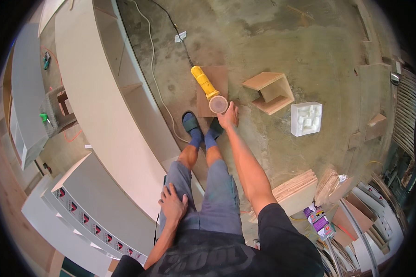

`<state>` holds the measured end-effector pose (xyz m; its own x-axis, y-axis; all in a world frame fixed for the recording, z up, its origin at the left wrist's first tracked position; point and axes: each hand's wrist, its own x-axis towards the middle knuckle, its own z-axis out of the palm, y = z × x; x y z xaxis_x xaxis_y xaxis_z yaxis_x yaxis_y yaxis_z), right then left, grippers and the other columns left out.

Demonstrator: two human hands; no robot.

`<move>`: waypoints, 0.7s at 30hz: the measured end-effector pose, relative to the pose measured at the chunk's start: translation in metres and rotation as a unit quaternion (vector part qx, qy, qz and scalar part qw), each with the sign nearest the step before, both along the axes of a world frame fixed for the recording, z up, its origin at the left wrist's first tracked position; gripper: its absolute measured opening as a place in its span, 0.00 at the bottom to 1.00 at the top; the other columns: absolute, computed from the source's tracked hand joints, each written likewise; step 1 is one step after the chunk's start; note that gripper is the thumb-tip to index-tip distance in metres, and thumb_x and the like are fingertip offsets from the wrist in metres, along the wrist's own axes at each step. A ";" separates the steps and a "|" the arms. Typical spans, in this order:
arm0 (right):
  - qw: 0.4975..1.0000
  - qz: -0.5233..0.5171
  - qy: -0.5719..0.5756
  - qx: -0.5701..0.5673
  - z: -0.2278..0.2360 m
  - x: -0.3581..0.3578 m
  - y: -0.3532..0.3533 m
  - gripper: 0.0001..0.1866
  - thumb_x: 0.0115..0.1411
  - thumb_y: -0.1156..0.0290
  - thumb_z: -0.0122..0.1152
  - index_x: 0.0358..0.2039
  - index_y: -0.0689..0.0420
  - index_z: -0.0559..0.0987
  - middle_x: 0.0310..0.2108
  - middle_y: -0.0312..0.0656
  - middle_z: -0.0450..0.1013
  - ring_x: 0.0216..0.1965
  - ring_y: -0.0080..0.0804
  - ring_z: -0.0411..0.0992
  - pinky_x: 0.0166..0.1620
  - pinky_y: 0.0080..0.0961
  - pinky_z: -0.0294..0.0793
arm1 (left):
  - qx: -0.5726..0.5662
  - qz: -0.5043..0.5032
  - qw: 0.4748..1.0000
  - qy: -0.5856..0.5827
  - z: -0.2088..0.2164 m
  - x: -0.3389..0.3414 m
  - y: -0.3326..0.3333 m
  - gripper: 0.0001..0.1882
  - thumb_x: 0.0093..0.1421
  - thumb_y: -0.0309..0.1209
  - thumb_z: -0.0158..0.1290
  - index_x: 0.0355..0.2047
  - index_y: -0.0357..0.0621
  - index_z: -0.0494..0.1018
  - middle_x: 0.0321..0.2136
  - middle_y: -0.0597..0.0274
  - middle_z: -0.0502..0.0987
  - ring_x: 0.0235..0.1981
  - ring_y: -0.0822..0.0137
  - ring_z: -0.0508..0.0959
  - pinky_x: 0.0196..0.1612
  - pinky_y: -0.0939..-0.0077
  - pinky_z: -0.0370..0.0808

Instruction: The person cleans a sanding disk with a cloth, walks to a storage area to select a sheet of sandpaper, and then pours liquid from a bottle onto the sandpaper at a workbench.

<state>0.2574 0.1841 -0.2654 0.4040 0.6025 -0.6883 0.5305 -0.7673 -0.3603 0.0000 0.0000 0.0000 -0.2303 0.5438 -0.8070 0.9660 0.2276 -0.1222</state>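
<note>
A yellow angle grinder point(204, 81) lies on a flat brown board point(215, 74) on the floor in front of my feet. Its round, brownish disc point(218, 104) faces up. My right hand point(228, 116) reaches down to the near right edge of the disc, with its fingers curled and closed at the rim; part of the grip is hidden. On my left thigh rests my left hand point(173, 203), fingers spread and holding nothing. A black cord point(184, 45) runs from the grinder's far end.
Left of me stands a long pale cabinet frame point(104, 101). An open wooden box point(269, 93) and a white foam tray point(306, 119) sit to the right. Stacked wood strips point(295, 187) lie nearer. A pale cable point(153, 55) crosses the concrete floor beside the cabinet.
</note>
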 end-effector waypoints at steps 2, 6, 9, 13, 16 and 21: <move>1.000 0.015 0.013 0.014 0.014 0.002 -0.013 0.44 0.50 0.66 0.71 0.63 0.61 0.58 0.61 0.56 0.61 0.65 0.48 0.57 0.63 0.39 0.62 | 0.004 0.067 0.998 -0.015 0.040 -0.005 -0.008 0.38 0.54 0.45 0.57 0.61 0.41 0.60 0.58 0.48 0.65 0.57 0.47 0.67 0.55 0.50 0.64; 0.987 -0.056 0.078 0.128 -0.083 0.026 0.030 0.31 0.51 0.63 0.70 0.54 0.59 0.72 0.51 0.50 0.74 0.52 0.45 0.73 0.53 0.37 0.71 | 0.054 0.048 0.997 -0.031 -0.035 0.000 0.018 0.37 0.53 0.44 0.57 0.60 0.40 0.62 0.57 0.48 0.65 0.56 0.47 0.67 0.55 0.52 0.64; 0.992 -0.028 0.093 0.083 -0.103 0.027 0.018 0.24 0.53 0.65 0.68 0.50 0.58 0.75 0.46 0.47 0.77 0.49 0.42 0.75 0.51 0.35 0.72 | 0.053 0.046 0.998 -0.002 -0.034 0.005 0.017 0.36 0.53 0.44 0.56 0.60 0.40 0.62 0.56 0.48 0.66 0.56 0.48 0.67 0.55 0.52 0.64; 0.979 -0.065 0.168 0.097 -0.103 0.031 0.021 0.22 0.55 0.67 0.66 0.49 0.57 0.76 0.43 0.44 0.78 0.45 0.36 0.76 0.49 0.32 0.73 | 0.049 0.055 0.997 0.007 -0.032 0.007 0.022 0.36 0.53 0.43 0.56 0.59 0.39 0.62 0.56 0.46 0.66 0.56 0.47 0.67 0.56 0.51 0.63; 0.946 -0.159 0.213 0.187 -0.139 0.045 0.002 0.25 0.54 0.67 0.67 0.53 0.53 0.75 0.45 0.41 0.76 0.44 0.36 0.74 0.45 0.32 0.75 | 0.054 0.051 0.997 -0.003 -0.030 0.007 0.018 0.36 0.54 0.45 0.54 0.59 0.39 0.61 0.55 0.43 0.66 0.56 0.45 0.67 0.57 0.48 0.62; 0.868 -0.306 0.391 -0.021 -0.092 0.034 0.013 0.26 0.58 0.58 0.65 0.57 0.43 0.71 0.42 0.35 0.76 0.37 0.31 0.76 0.27 0.29 0.77 | 0.061 0.025 0.998 0.022 -0.031 0.003 0.015 0.37 0.50 0.51 0.55 0.56 0.42 0.63 0.52 0.47 0.68 0.53 0.48 0.69 0.53 0.47 0.64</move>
